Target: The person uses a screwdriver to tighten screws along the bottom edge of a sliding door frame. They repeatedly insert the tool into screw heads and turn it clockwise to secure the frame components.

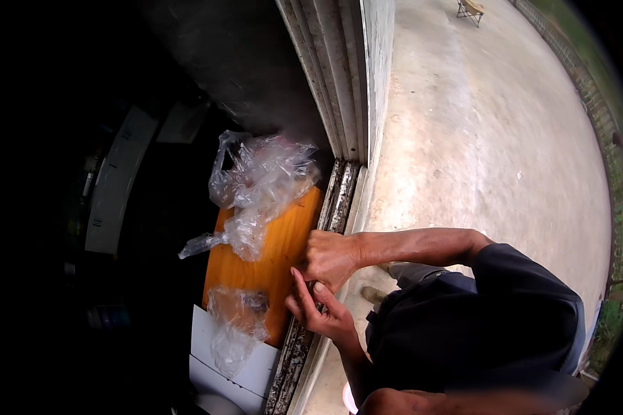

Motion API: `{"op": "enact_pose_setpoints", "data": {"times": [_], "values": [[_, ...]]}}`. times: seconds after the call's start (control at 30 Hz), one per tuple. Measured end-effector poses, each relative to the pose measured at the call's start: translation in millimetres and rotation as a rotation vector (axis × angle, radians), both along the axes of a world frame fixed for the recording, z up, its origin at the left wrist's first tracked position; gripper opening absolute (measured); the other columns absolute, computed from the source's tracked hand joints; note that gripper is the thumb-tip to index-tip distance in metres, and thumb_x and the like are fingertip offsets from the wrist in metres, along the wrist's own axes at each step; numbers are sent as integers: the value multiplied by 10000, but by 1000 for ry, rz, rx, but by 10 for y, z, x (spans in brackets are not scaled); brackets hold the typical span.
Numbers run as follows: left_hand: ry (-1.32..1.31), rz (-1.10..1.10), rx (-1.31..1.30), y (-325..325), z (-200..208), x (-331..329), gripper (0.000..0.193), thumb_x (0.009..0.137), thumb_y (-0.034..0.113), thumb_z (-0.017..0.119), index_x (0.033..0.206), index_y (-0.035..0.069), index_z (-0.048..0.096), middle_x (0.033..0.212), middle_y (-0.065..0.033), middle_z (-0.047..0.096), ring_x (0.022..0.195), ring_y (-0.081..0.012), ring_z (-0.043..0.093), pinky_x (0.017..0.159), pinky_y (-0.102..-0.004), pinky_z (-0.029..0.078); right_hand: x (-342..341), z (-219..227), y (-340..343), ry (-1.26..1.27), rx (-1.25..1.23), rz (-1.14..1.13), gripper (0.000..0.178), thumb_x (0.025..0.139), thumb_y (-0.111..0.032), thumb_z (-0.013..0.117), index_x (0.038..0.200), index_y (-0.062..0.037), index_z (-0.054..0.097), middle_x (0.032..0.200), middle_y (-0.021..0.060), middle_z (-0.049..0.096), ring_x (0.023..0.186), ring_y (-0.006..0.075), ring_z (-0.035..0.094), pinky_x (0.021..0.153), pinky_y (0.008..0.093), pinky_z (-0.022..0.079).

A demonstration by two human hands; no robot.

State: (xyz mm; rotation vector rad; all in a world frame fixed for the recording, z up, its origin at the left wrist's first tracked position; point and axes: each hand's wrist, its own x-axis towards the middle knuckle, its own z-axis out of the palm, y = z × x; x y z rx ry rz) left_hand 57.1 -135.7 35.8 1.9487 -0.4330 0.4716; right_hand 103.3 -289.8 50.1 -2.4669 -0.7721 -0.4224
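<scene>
My right hand [331, 261] is closed in a fist over the near edge of an orange-brown wooden surface [284, 249]. Anything inside its fingers is hidden. Just below and against it is my left hand [322, 312], palm turned up, its fingers loosely bent and its thumb apart from the index finger. A small dark patch shows between the two hands, too small to make out. A crumpled clear plastic bag [266, 176] lies on the far part of the wood. A smaller clear plastic bag [232, 325] lies at the near end, partly over a white panel [204, 346].
A worn metal door or window track [339, 197] runs beside the wood, below a grey frame [336, 76]. Concrete ground [450, 159] spreads to the right, with a small folding chair [469, 10] far off. The left side is very dark, with a pale panel [118, 183].
</scene>
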Motion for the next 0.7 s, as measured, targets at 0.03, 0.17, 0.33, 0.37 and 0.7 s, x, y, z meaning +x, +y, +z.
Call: {"op": "enact_pose_setpoints", "data": {"times": [0.03,0.17,0.33,0.37,0.7], "values": [[4,-25,13,-98,-39,85,440,1033,263,553,1387,15,630,898,-165,560,785,-315,580,688,-401,491,43,-82,-83,-4,-25,-16,277,626,-349,723,610,-85,642,535,143,605,518,371,624,460,474,441],[-46,-79,26,-343,-87,239,453,1039,278,554,1422,42,604,955,-197,590,866,-336,590,743,-431,502,150,-256,-326,-149,-60,-95,312,634,-371,743,632,-78,638,516,119,591,492,353,619,421,445,426],[149,-132,18,-352,-115,211,457,1031,272,570,1432,53,596,1020,-202,596,947,-349,607,806,-442,515,153,-482,-370,-218,-81,-136,369,660,-411,744,721,-68,622,489,91,553,449,335,597,402,444,416],[178,-130,18,-346,-110,191,456,1030,269,572,1433,55,595,1033,-203,596,966,-349,609,820,-440,516,119,-478,-370,-217,-101,-144,377,666,-417,742,734,-67,617,486,86,549,440,330,594,398,446,413],[-160,-265,-56,-116,-23,-131,448,1006,239,606,1369,-24,618,1176,-181,570,1048,-288,619,839,-376,533,-513,-120,-132,-413,63,-217,257,704,-274,674,742,-107,484,668,32,461,563,230,522,498,379,404]]}}
